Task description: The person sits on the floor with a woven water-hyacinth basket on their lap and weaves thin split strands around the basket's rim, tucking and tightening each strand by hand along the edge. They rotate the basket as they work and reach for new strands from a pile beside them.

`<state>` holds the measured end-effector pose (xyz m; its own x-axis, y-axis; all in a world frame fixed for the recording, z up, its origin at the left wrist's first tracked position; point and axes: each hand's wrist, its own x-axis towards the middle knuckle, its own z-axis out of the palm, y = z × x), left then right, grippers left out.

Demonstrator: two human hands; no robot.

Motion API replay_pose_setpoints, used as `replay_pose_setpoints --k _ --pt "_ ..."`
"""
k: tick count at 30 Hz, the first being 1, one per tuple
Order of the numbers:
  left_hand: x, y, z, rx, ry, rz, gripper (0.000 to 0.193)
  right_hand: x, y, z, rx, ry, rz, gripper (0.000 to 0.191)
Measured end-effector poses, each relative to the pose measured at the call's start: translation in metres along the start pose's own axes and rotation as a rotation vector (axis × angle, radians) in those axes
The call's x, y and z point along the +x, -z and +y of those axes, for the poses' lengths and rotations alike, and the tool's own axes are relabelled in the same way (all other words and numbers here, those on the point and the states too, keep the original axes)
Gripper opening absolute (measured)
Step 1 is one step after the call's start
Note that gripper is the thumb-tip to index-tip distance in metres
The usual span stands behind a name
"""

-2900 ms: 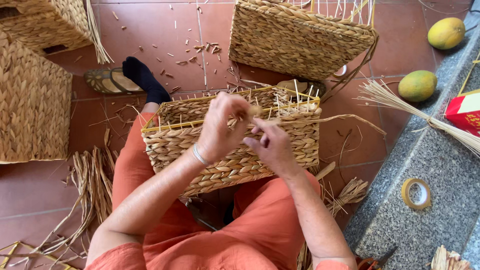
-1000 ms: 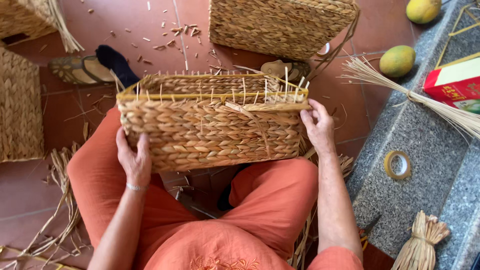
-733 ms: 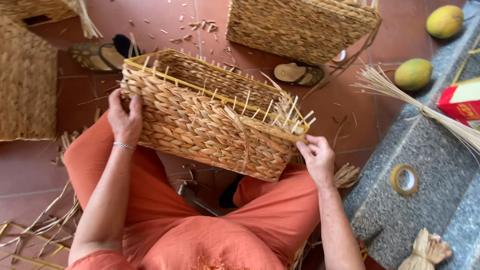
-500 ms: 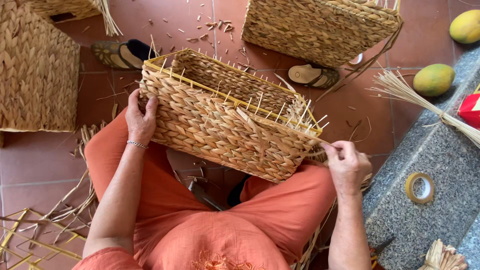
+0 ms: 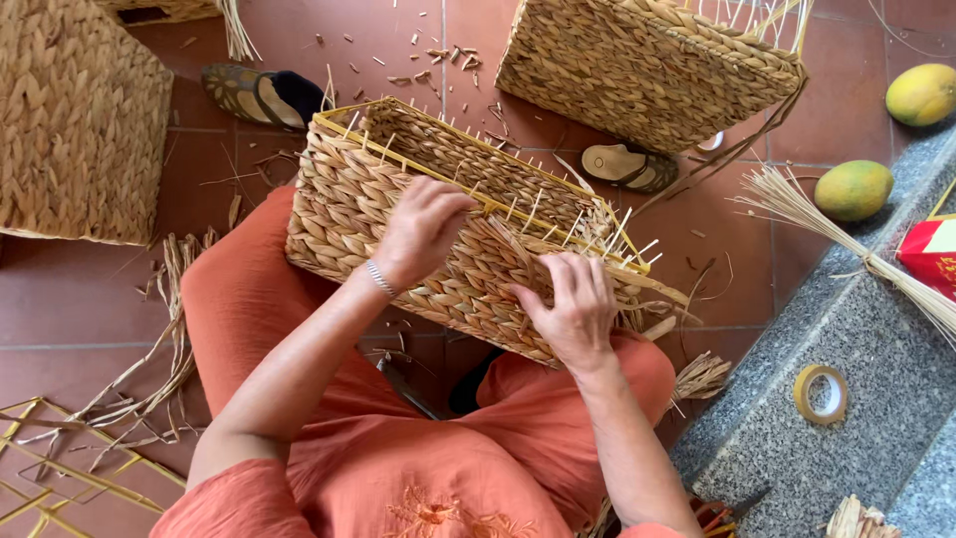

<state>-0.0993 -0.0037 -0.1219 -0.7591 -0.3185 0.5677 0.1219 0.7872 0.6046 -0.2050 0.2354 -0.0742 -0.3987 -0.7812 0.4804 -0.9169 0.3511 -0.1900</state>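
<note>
On my lap sits a woven basket [image 5: 438, 224]. Left hand [image 5: 423, 229] grips its rim, fingers curled. Right hand [image 5: 573, 309] pinches a straw strand there.

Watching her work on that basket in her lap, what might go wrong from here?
The stiff stake ends sticking up along the basket rim sit right beside her right hand and left hand, so they might prick a finger. The basket rests tilted on her knees and might slide off.
</note>
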Motion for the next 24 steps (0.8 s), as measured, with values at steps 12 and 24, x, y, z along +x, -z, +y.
replay_pose_setpoints --k 12,24 --pt "0.043 -0.053 0.003 0.208 0.119 -0.455 0.018 0.011 -0.008 0.028 -0.032 -0.294 -0.298 0.018" --pt "0.035 -0.035 -0.008 -0.141 0.042 -0.414 0.031 0.003 -0.043 0.008 -0.107 0.119 0.04 0.018"
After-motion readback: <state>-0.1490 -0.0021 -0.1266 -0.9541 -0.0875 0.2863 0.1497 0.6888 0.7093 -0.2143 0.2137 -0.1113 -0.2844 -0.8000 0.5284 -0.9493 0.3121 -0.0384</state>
